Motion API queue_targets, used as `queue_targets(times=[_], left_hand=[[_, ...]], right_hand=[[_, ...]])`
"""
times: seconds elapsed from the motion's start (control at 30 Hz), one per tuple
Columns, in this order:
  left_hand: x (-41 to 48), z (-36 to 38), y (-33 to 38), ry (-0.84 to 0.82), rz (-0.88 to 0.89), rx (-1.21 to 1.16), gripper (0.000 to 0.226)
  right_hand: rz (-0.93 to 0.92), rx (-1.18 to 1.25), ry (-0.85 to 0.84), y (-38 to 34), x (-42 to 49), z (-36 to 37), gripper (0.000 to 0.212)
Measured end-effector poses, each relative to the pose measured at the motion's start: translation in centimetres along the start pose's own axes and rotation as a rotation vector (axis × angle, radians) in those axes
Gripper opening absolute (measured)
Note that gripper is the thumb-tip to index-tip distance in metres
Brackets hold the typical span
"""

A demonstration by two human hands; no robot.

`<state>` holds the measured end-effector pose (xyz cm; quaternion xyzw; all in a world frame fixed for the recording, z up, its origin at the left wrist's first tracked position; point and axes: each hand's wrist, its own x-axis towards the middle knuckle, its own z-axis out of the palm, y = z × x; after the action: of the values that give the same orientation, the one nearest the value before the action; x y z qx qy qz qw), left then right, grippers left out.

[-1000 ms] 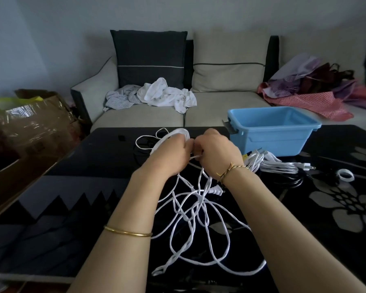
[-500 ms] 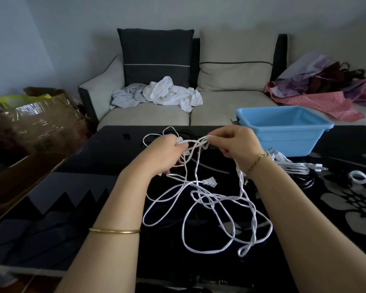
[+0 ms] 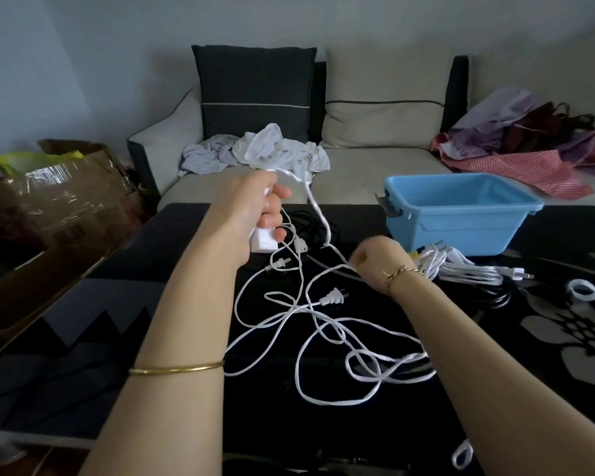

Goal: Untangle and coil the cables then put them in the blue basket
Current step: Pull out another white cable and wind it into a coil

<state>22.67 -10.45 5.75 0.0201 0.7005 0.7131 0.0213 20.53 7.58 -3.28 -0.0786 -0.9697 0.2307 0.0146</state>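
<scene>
A fabric sofa (image 3: 375, 166) runs along the far side. In front of it is a glossy black table (image 3: 323, 441), hard and smooth, so loops should slide on it easily. The blue basket (image 3: 461, 221), a rigid plastic tub with nothing visible inside, stands at the far right of the table. Just beside its near wall lies a second bundle of white cables (image 3: 461, 269).

The white cable tangle (image 3: 323, 324) sprawls across the middle of the table between the forearms, with one strand rising to the raised left hand. The cord looks thin, light and limp. It will probably snag at the crossings rather than spring apart, so it is best taken near an end and fed out loop by loop.

The left hand (image 3: 258, 207) is curled round a boxy white adapter (image 3: 263, 242) and some strands. The right hand (image 3: 375, 259), lower and to the right, is fisted with a strand running into it. A small two-pin plug (image 3: 334, 297) lies free, a firm end to start from.
</scene>
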Motion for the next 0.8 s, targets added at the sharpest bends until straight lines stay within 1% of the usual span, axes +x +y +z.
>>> queue_targets(times=[0.03,0.07,0.1,0.13,0.17,0.2,0.23,0.27,0.43,0.47,0.5,0.57,0.6,0.63,0.67,0.7,0.73,0.77,0.8], left_hand=[[0.0,0.4,-0.2,-0.010,0.001,0.076,0.025],[0.1,0.7,-0.5,-0.016,-0.002,0.131,0.025],[0.1,0.9,-0.6,-0.018,-0.009,0.166,0.025],[0.1,1.1,-0.8,-0.013,-0.016,0.185,0.024],[0.2,1.2,-0.9,-0.002,-0.020,0.197,0.024],[0.3,1.3,-1.0,0.013,-0.015,0.212,0.025],[0.4,1.4,-1.1,0.033,-0.005,0.233,0.027],[0.6,1.4,-1.3,0.057,0.007,0.258,0.028],[1.1,1.5,-2.1,0.125,0.019,0.342,0.027],[1.2,1.5,-2.2,0.122,0.018,0.356,0.026],[1.3,1.6,-2.3,0.117,0.023,0.384,0.026],[1.4,1.8,-2.6,0.114,0.046,0.457,0.024],[1.5,1.8,-2.7,0.109,0.053,0.478,0.023],[1.5,1.8,-2.9,0.093,0.044,0.468,0.024],[1.5,1.7,-2.9,0.073,0.023,0.440,0.025],[1.5,1.7,-3.0,0.054,-0.003,0.413,0.026],[1.4,1.5,-2.9,0.034,-0.027,0.406,0.026],[1.4,1.3,-3.0,0.004,-0.051,0.412,0.027],[1.2,1.0,-3.0,-0.041,-0.078,0.421,0.027]], right_hand=[[-0.068,0.111,0.106,-0.7,-0.3,-0.3,0.033],[-0.115,0.339,0.186,-1.5,-0.7,-0.8,0.038],[-0.152,0.626,0.211,-2.2,-1.2,-1.4,0.038],[-0.190,0.895,0.166,-2.8,-1.6,-2.0,0.034],[-0.214,1.078,0.071,-3.1,-2.0,-2.5,0.029],[-0.245,1.149,-0.033,-3.4,-2.4,-2.8,0.033],[-0.280,1.152,-0.114,-3.7,-2.8,-3.1,0.042],[-0.308,1.135,-0.165,-3.8,-3.2,-3.2,0.047],[-0.304,1.070,-0.230,-4.6,-4.2,-3.6,0.018],[-0.306,1.031,-0.240,-4.8,-4.4,-3.6,0.017],[-0.302,0.968,-0.233,-4.9,-4.4,-3.5,0.023],[-0.286,0.860,-0.124,-5.4,-4.5,-3.0,0.032],[-0.271,0.856,-0.053,-5.5,-4.5,-2.8,0.034],[-0.245,0.895,0.000,-5.5,-4.4,-2.9,0.031],[-0.204,0.990,0.025,-5.3,-4.3,-3.1,0.025],[-0.152,1.131,0.016,-5.2,-4.3,-3.6,0.019],[-0.113,1.245,0.014,-4.9,-4.1,-4.0,0.017],[-0.092,1.270,0.049,-4.5,-3.9,-4.3,0.018],[-0.097,1.194,0.119,-4.0,-3.6,-4.5,0.019]])
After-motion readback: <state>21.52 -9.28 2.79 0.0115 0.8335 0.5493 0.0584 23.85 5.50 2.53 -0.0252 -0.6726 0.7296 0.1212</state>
